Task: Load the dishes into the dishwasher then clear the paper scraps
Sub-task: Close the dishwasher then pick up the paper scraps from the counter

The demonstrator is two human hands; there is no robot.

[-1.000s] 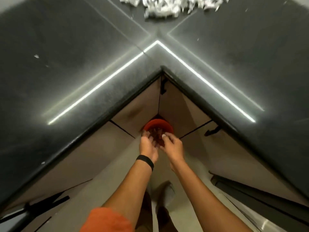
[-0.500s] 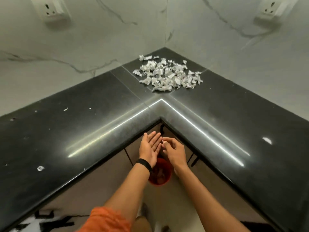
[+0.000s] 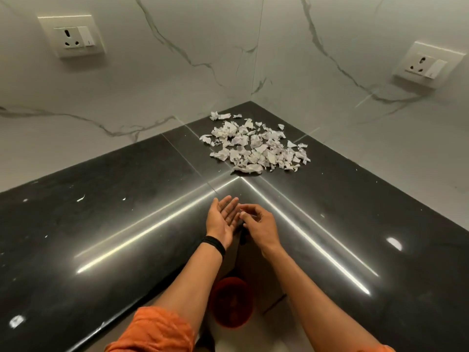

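Note:
A heap of torn white paper scraps (image 3: 255,146) lies in the far corner of the black countertop (image 3: 114,224). My left hand (image 3: 222,221) is held palm up with fingers apart and holds nothing, just above the counter's inner corner. My right hand (image 3: 258,226) is beside it, fingers loosely curled, with nothing visible in it. Both hands are well short of the scraps. On the floor below my arms stands a red bin (image 3: 232,304) with some scraps inside. No dishes or dishwasher are in view.
Marble-look walls meet behind the scraps, each with a white power socket (image 3: 72,36) (image 3: 429,64). A few tiny white specks (image 3: 16,321) dot the left countertop. Cabinet fronts show below the counter's edge.
My view has tilted up from the bin to the countertop. Both hands have risen from over the red bin to the counter's inner corner, and the left palm has opened.

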